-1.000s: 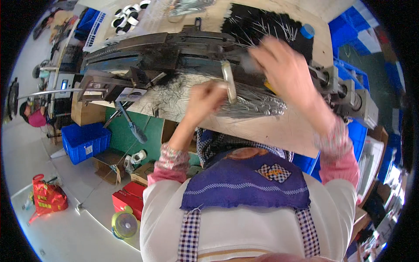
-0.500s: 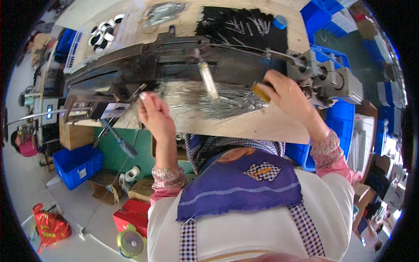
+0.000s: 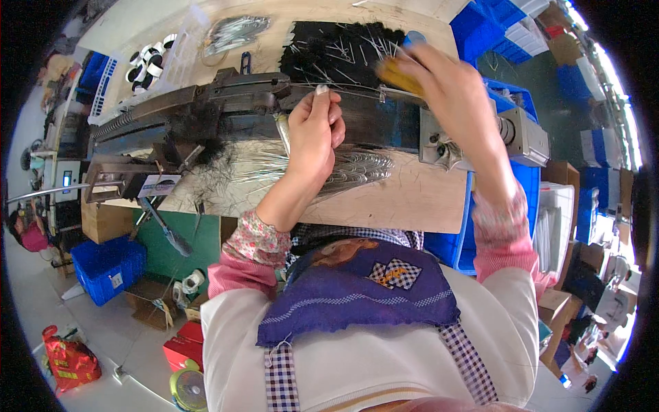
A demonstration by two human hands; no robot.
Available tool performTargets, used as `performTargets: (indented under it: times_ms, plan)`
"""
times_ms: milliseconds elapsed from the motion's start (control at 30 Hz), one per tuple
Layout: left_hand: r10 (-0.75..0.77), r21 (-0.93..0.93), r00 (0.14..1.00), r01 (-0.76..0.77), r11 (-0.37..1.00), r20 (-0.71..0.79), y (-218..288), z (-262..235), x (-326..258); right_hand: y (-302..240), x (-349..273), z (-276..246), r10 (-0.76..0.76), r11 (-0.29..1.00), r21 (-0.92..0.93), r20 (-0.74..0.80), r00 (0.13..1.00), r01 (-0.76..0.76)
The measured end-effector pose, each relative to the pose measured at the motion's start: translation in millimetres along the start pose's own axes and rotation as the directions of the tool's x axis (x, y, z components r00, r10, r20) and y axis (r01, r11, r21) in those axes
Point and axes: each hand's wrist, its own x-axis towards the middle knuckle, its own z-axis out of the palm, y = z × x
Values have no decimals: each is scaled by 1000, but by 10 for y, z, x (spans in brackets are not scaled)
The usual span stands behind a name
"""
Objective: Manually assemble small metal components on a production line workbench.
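My left hand is over the long dark metal machine, its fingers closed. Thumb and fingertips pinch a thin metal wire stretched along the machine toward the right. Motion smears my right hand, raised above the machine's right end; a yellow piece, its exact kind unclear, sits in its fingers. Under my left wrist a bundle of looped silvery wires lies on the wooden table. Beyond the machine is a black fuzzy pile with several thin metal pins on top.
A grey metal chuck-like unit stands at the machine's right end. A clear bin with black and white rolls and a bag of wires are at the far left. Blue crates border the table's right side; a blue cap lies behind.
My left hand has moved right and away from me, onto the wire at the machine. My right hand, with the yellow piece, has risen farther back. The view has shifted slightly.
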Motion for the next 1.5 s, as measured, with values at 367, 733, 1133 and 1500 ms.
performTargets:
  times_ms: [367, 733, 1133, 1500]
  plan:
    - [-15, -49, 999, 13, 999, -51, 30, 78, -54, 76, 464, 592, -71, 877, 429, 563, 823, -217]
    - [-56, -367, 972, 139, 920, 228, -9, 196, -32, 59, 645, 474, 34, 869, 321, 719, 694, -376]
    - [-21, -568, 976, 144, 811, 217, 232, 0, -129, -26, 335, 496, -97, 987, 143, 121, 988, 80]
    - [2, -499, 977, 106, 860, 213, 208, -53, -104, -43, 312, 474, -282, 959, 59, 149, 948, 276]
